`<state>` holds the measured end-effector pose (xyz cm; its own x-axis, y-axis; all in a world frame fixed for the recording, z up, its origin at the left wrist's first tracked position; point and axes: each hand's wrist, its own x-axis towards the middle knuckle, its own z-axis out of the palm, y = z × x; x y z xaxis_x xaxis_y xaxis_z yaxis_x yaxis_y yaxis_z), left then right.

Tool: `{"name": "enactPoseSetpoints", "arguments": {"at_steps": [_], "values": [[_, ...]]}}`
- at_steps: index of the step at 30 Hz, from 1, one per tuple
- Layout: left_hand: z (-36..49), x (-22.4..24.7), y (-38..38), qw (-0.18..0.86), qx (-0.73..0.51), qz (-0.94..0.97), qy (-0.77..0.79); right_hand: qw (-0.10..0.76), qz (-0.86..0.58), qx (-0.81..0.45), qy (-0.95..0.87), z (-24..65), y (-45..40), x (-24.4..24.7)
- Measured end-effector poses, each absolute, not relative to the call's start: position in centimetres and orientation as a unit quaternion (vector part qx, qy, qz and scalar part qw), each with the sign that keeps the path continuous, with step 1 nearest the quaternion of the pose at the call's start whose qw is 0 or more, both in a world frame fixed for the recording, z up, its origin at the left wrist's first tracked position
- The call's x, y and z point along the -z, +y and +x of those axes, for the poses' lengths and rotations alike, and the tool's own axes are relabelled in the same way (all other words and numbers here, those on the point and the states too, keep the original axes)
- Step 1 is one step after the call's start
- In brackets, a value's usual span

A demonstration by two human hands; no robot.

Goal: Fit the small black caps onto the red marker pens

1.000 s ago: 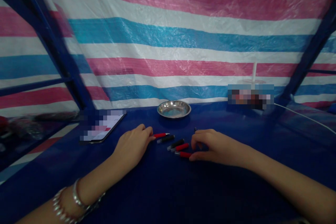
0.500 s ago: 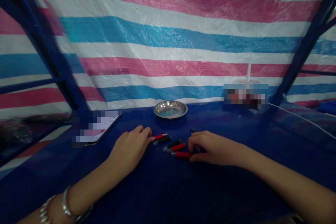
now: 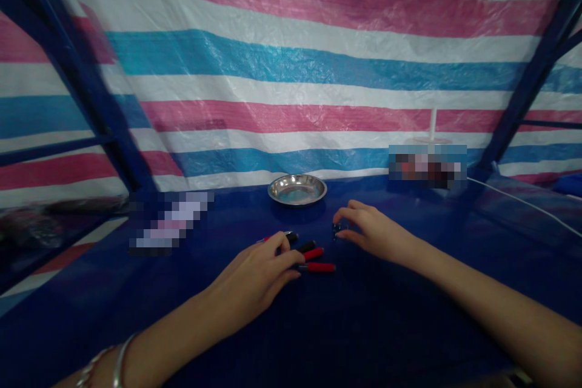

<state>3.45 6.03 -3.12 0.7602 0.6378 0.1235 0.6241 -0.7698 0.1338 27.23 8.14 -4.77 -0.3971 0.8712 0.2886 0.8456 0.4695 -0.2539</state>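
A blue-covered tabletop [image 3: 386, 321] runs across the view, backed by a plastic tarpaulin [image 3: 291, 54] striped in pink, white and blue. At far left, a dark blue metal frame post [image 3: 86, 85] rises in front of the tarpaulin. Next along the tabletop lies a flat, pixelated rectangular object [image 3: 170, 223], too blurred to identify.

Below it, two thin metal bracelets [image 3: 119, 364] circle the person's left wrist. The left hand [image 3: 252, 276] reaches in from the lower left, its fingers curved and half closed over a small group of short tubes. The closest, a red tube with a black end [image 3: 277, 237], sits just beneath the fingertips, but whether the hand grips it cannot be told. Just to the right lie a black tube [image 3: 305, 247], a red tube [image 3: 313, 253] and a longer red tube [image 3: 317, 267], all flat on the tabletop.

Beyond them sits a shallow steel dish [image 3: 297, 189]. To the right, the right hand [image 3: 373, 231] is loosely curled, fingertips at a small dark piece [image 3: 337, 230]; whether it is held cannot be told. At far right are a pixelated object [image 3: 427, 167] and a white cable [image 3: 513, 197].
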Motion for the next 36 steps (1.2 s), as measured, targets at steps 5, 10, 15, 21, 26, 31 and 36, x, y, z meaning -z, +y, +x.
{"name": "enactPoseSetpoints", "arguments": {"at_steps": [5,10,15,21,26,31,36], "values": [[3.4,3.3,6.1,0.05,-0.095,0.941,0.322,0.182,-0.512,-0.043,-0.839,27.0,8.2,5.3],[3.4,3.6,5.9,0.04,-0.108,0.938,0.327,0.174,-0.507,-0.049,-0.843,27.0,8.4,5.3],[3.9,3.7,5.6,0.023,-0.101,0.934,0.341,0.173,-0.503,-0.045,-0.845,26.8,8.4,5.2],[4.0,4.2,5.6,0.013,-0.119,0.934,0.336,0.196,-0.492,-0.042,-0.848,26.7,8.3,5.1],[3.5,4.0,5.9,0.019,-0.22,0.91,0.352,0.306,-0.467,-0.178,-0.81,26.4,8.1,4.3],[3.4,3.8,6.1,0.044,-0.306,0.88,0.361,0.409,-0.414,-0.398,-0.709,25.9,7.8,3.8],[3.5,3.8,5.9,0.044,-0.327,0.876,0.353,0.407,-0.393,-0.497,-0.658,25.3,7.2,4.0]]}}
